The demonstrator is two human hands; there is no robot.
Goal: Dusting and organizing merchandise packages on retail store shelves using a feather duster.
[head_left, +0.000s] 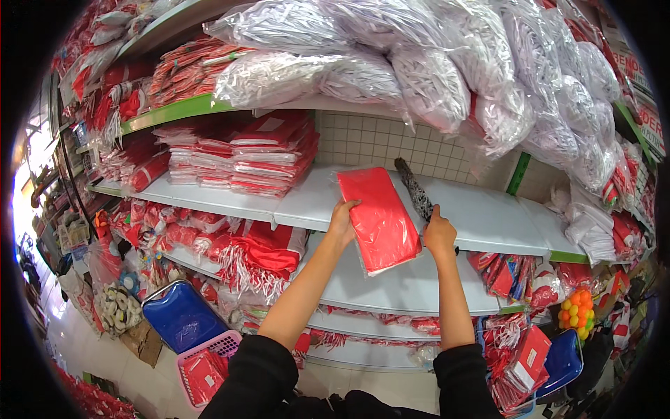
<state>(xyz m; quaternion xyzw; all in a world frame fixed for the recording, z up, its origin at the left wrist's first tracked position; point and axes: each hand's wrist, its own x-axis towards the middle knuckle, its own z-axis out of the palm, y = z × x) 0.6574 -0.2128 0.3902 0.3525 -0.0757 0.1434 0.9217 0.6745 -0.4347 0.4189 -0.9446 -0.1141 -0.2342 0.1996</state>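
My left hand (343, 222) grips the left edge of a flat red cloth packet (380, 220) in clear plastic, thumb on top. The packet is tilted in front of the shelf. In my right hand (440, 234) is a dark, speckled duster (417, 192), its bushy head pointing up and away over the pale shelf board (474, 216). My fingers are wrapped round its lower end. To the left on the same board lie stacks of similar red and white packets (272, 153).
Bulging clear bags of white cords (429, 84) overhang from the upper shelf. Red fringed cloth (262, 255) hangs from the shelf below. Down left are a blue stool-like seat (183, 315) and a pink basket (225, 343). Red packets (528, 357) are piled low on the right.
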